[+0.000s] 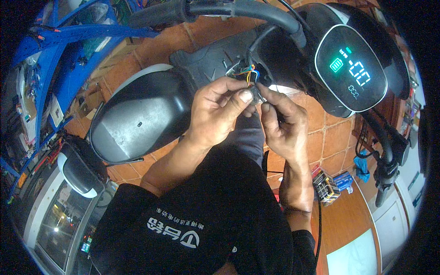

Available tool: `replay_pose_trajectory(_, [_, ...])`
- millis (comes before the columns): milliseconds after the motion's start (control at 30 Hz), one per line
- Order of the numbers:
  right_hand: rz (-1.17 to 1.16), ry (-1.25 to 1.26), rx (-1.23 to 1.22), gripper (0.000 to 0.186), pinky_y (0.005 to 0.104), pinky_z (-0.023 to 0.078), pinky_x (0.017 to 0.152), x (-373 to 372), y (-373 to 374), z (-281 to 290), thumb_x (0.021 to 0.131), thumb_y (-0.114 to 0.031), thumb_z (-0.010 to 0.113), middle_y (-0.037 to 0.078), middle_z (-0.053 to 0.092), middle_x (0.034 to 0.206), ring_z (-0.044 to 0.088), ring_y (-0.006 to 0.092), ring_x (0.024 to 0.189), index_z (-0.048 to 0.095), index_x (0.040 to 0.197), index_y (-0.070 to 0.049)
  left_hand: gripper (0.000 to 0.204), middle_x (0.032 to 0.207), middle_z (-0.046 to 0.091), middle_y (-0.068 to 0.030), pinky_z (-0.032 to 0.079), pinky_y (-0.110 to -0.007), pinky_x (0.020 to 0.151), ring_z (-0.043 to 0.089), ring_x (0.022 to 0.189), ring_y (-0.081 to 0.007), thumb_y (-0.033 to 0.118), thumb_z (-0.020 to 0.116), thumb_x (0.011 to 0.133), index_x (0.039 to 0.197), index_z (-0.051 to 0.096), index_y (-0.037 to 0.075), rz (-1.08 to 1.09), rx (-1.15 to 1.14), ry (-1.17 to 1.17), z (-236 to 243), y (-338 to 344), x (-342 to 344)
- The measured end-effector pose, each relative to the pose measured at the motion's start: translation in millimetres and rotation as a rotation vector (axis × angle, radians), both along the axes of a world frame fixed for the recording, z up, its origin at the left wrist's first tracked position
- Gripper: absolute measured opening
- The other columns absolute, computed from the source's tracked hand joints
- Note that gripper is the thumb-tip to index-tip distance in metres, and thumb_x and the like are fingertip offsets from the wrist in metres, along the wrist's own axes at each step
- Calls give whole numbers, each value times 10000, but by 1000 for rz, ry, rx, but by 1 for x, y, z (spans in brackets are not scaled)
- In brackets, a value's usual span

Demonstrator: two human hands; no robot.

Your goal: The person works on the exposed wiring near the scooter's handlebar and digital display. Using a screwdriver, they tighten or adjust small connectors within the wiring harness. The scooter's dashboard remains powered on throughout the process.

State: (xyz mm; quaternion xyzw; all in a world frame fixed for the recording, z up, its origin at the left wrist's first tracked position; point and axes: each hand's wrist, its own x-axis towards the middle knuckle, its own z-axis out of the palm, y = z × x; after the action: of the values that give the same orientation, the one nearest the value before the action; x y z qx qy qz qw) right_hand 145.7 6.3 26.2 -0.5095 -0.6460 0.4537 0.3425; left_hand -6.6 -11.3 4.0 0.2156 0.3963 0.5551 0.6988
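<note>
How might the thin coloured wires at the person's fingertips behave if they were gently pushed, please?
The coloured wires look thin and bend in curves, so they would probably flex easily rather than stay stiff. Their lower ends run down to the left hand, so that end would likely move less.

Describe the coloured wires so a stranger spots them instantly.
Find the glowing display at upper right. Go left to where the left hand and right hand meet; the wires rise just above. Bright orange and blue colours set them apart from the dark parts around.
</note>
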Motion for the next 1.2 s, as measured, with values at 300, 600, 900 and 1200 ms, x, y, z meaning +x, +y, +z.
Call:
replay_pose_trajectory(300, [-58,-147,126,290,337,524,609,-13,-2,4,809,25,560,184,656,860,666,286,710,618,1090,-20,152,846,634,-74,490,-211,631,598,728,-95,55,599,882,1004,577,-33,50,-29,61,2,3,5])
replay_pose_trajectory(600, [20,36,-82,269,286,505,611,1,2,-9,836,1,544,136,659,813,649,168,696,617,1094,-21,161,845,630,-68,483,-234,611,583,691,-117,115,616,877,993,607,3,-28,5,67,-4,3,-3])
replay_pose_trajectory(900, [-74,44,-189,264,271,503,633,-6,0,-12,838,-1,539,131,669,838,645,142,720,625,1086,-31,157,847,626,-62,485,-214,631,579,716,-88,73,607,877,996,574,-23,22,-43,117,-5,5,3])
replay_pose_trajectory(1200, [-73,-89,-12,335,316,531,674,-16,1,2,812,-6,556,175,667,941,681,251,798,604,1140,-48,125,861,620,-62,506,-216,626,585,735,-76,26,600,866,968,546,-22,181,-98,35,-3,4,11])
